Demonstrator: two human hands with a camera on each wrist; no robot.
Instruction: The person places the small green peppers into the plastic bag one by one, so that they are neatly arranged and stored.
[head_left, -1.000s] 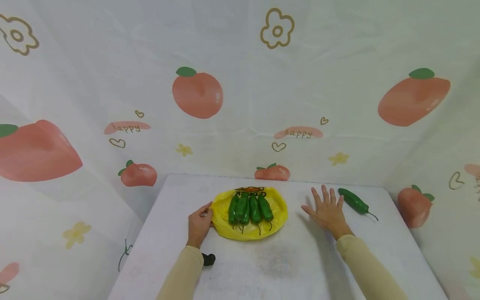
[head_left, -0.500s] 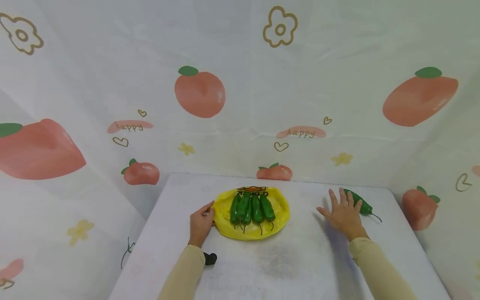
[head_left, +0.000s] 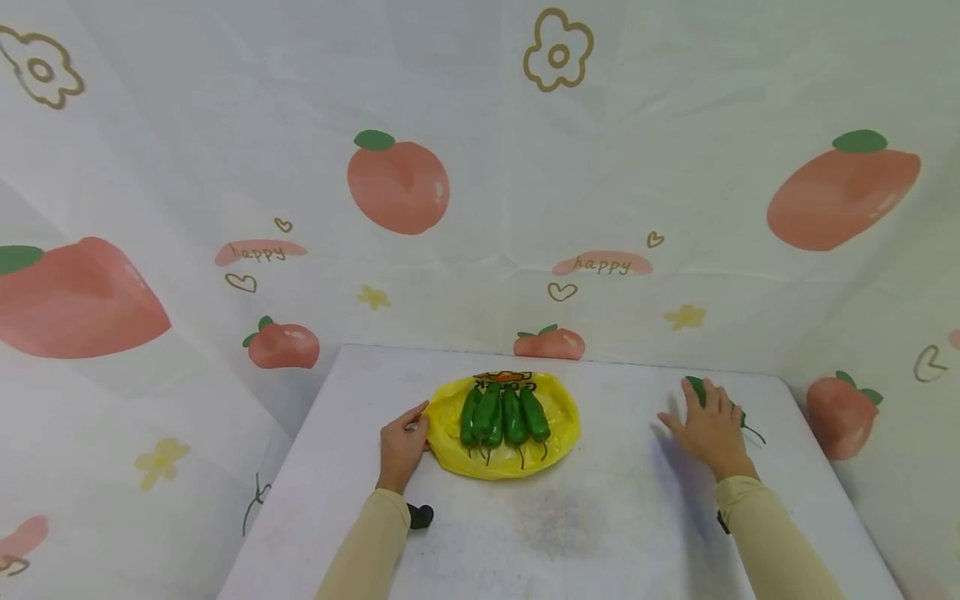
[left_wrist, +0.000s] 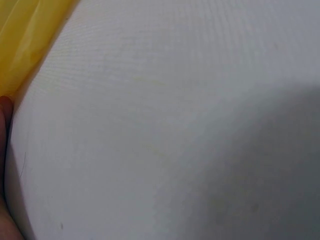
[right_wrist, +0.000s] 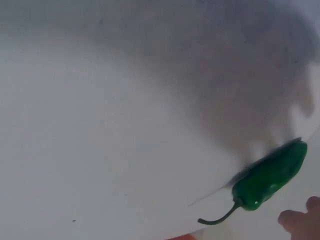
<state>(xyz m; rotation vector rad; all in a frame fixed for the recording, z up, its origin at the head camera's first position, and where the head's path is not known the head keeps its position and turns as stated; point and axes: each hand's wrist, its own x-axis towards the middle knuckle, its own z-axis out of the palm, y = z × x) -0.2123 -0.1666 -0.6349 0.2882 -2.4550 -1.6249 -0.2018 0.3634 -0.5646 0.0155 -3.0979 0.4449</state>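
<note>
In the head view, my left hand (head_left: pixel 402 450) pinches the left edge of a yellow plastic bag (head_left: pixel 561 421), thumb and fingers at its rim. Several green peppers (head_left: pixel 514 419) lie side by side on the bag, stems toward me. On the right, my right hand (head_left: pixel 712 433) hovers over a lone green pepper (right_wrist: pixel 270 175) with fingers spread, hiding part of it from the head camera. The right wrist view has this pepper on the table, apart from the fingertips (right_wrist: pixel 300 222). A corner of the bag (left_wrist: pixel 22 40) shows in the left wrist view.
A white table (head_left: pixel 555 533) carries everything. A white sheet printed with fruit (head_left: pixel 397 187) hangs behind and at both sides. Beside the left wrist is a small black object (head_left: pixel 422 517), partly hidden by the sleeve.
My right hand has moved right, from beside the lone pepper to above it, and its fingers are less spread. The left hand keeps its hold on the bag.
</note>
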